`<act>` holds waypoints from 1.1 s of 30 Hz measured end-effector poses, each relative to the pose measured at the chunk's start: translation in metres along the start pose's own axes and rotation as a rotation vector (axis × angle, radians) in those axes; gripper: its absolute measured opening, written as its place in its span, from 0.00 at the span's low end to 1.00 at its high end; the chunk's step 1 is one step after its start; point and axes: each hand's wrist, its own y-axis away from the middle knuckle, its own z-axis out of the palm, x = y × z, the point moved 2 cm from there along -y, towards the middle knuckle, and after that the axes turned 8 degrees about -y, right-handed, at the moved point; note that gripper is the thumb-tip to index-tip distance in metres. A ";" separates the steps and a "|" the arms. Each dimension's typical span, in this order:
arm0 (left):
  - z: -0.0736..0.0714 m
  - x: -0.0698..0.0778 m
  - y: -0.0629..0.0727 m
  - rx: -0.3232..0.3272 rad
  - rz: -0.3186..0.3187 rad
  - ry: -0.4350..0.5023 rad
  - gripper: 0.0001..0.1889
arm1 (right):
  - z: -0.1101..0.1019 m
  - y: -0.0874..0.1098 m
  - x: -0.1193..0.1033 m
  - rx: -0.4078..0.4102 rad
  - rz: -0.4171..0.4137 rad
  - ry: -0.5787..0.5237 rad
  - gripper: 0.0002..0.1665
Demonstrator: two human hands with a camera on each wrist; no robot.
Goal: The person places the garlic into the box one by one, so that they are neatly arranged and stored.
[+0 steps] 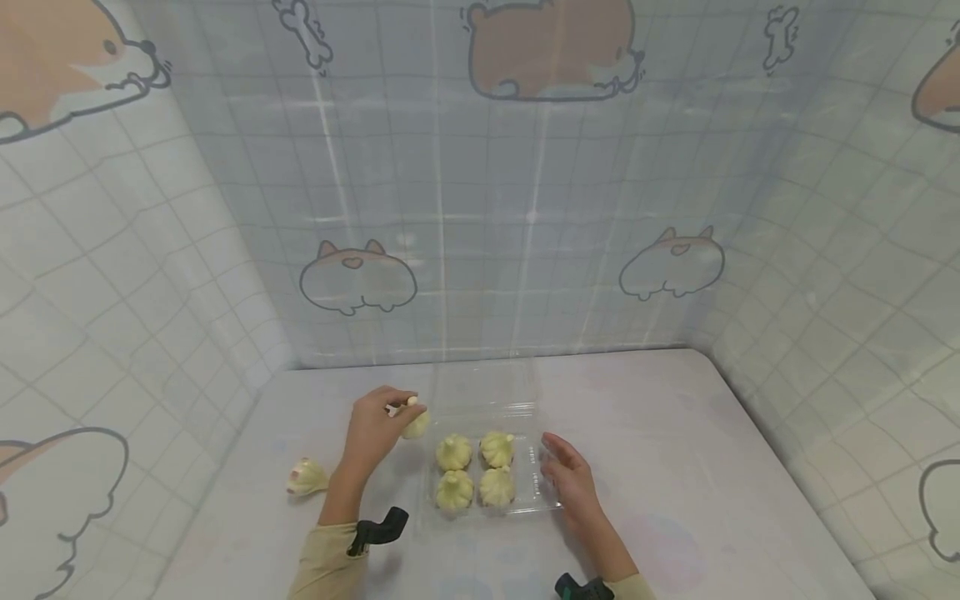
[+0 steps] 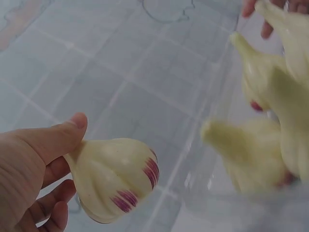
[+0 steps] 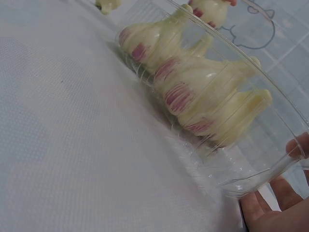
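My left hand (image 1: 381, 425) pinches a garlic bulb (image 2: 118, 179) by its stem, up beside the left wall of a clear plastic box. The bulb is cream with purple streaks near its base. Several more garlic bulbs (image 1: 453, 490) sit in the open box (image 1: 528, 475), in two rows with stems upward. At the box's right side is my right hand (image 1: 573, 479), gripping the wall, with a fingertip (image 3: 298, 146) at the rim and other fingers low on the outside. Another garlic bulb (image 1: 306, 477) lies on the table, left of my left forearm.
The box's clear lid (image 1: 483, 387) is folded back towards the rear wall (image 1: 487, 283). Patterned sheets cover the walls on three sides. A pale cloth covers the table (image 1: 660, 450). Black straps (image 1: 378, 531) with camera mounts sit at both wrists.
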 end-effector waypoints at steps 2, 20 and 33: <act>0.002 0.009 -0.001 -0.008 0.019 0.012 0.12 | 0.000 0.001 -0.001 -0.005 0.002 -0.006 0.33; 0.039 0.054 -0.014 -0.070 0.130 0.032 0.11 | 0.000 0.000 -0.001 0.001 -0.006 0.002 0.27; 0.073 0.081 -0.018 -0.123 0.181 0.094 0.11 | 0.003 0.002 -0.010 0.002 0.006 -0.042 0.25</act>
